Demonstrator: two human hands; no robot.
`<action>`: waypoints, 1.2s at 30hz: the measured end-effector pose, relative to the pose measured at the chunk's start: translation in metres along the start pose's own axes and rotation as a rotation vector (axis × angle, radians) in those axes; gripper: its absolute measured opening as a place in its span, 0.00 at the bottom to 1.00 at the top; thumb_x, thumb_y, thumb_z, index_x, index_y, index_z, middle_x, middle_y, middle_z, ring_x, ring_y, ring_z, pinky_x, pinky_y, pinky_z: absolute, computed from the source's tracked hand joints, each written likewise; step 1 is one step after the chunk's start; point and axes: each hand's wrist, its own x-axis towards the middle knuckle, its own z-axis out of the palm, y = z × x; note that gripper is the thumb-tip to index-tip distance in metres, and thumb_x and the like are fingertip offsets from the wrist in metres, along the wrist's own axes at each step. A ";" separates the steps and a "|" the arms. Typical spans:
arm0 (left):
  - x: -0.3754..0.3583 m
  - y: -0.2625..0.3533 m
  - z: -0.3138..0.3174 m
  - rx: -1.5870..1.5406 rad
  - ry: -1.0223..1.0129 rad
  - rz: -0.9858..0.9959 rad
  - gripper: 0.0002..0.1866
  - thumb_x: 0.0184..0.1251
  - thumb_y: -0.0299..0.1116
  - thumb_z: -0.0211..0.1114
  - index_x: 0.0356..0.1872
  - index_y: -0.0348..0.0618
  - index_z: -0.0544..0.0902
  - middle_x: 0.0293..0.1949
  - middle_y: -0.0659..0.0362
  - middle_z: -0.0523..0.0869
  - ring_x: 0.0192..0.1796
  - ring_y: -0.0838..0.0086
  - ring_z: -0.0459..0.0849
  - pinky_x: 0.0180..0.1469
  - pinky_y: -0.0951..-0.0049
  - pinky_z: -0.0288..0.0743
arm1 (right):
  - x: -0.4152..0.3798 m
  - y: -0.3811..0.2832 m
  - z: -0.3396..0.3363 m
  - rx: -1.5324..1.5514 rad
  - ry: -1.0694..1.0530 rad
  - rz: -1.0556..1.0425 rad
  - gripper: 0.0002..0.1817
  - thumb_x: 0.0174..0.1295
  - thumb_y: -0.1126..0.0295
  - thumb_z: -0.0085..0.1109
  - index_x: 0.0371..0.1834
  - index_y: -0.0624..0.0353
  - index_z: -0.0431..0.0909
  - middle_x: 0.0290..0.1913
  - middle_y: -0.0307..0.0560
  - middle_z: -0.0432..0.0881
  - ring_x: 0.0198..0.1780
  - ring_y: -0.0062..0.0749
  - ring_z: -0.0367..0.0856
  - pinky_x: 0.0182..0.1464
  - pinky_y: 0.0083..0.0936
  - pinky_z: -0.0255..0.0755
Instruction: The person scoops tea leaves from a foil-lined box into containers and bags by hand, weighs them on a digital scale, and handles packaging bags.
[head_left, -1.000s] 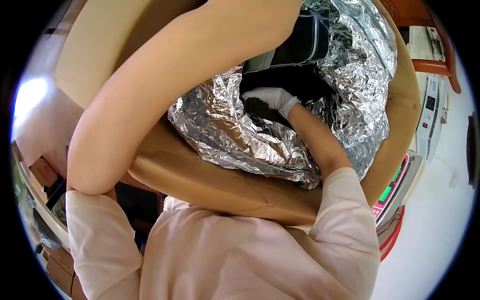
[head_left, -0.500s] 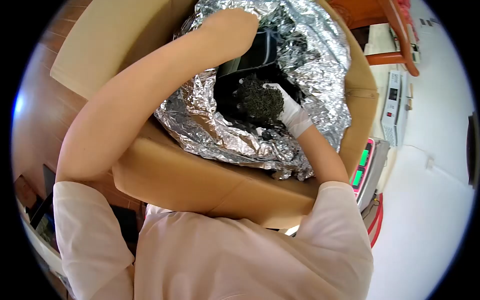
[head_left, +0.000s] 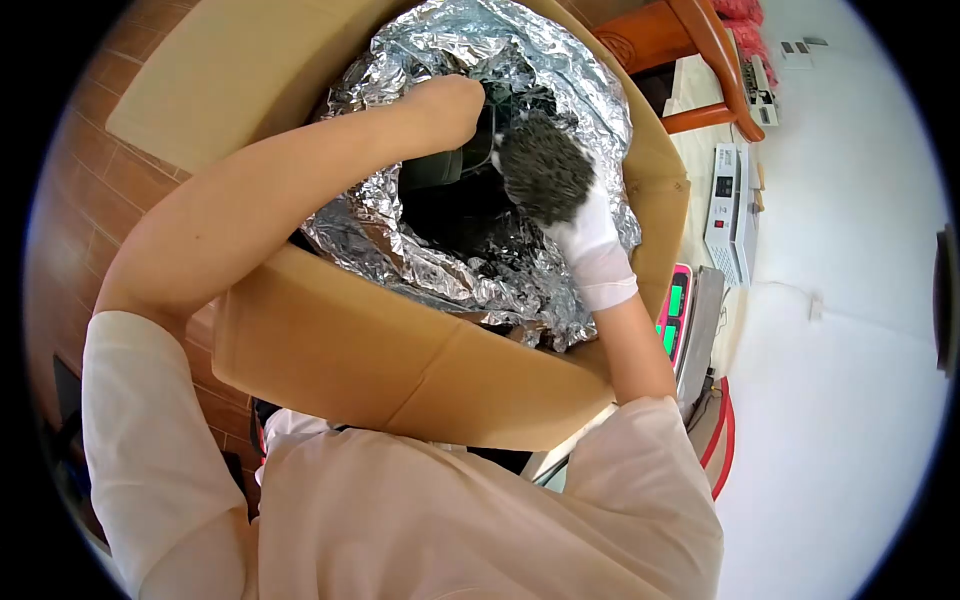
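Note:
My right hand (head_left: 580, 215), in a white glove, is cupped palm up under a heap of dark, dry leaves that look like tea leaves (head_left: 543, 168). It is raised over the right side of the foil liner (head_left: 575, 75). My bare left hand (head_left: 448, 112) is closed in a fist at the top edge of a dark bag (head_left: 435, 168) with a shiny, see-through rim. The bag is inside the liner, its mouth close to the leaves. The fingertips of my left hand are hidden behind the fist. More dark leaves (head_left: 490, 240) lie in the shadowed liner.
A large cardboard box (head_left: 400, 350) surrounds the liner, its flap (head_left: 210, 80) folded out at the left. To the right are a scale with green displays (head_left: 673, 315), a grey-white machine (head_left: 728, 215) and a wooden chair (head_left: 715, 60). Red tubing (head_left: 725, 435) hangs below the scale.
My right hand has risen from deep in the liner with its heap of leaves, coming up beside the bag's mouth. The whole view has shifted somewhat; my left hand still grips the bag.

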 end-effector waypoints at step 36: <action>-0.012 0.001 -0.021 0.050 0.028 0.038 0.15 0.63 0.25 0.48 0.45 0.31 0.79 0.27 0.45 0.81 0.23 0.65 0.83 0.35 0.65 0.77 | 0.122 0.114 -0.123 -1.987 -0.191 0.651 0.56 0.49 0.31 0.55 0.75 0.52 0.43 0.74 0.63 0.44 0.74 0.52 0.46 0.73 0.37 0.44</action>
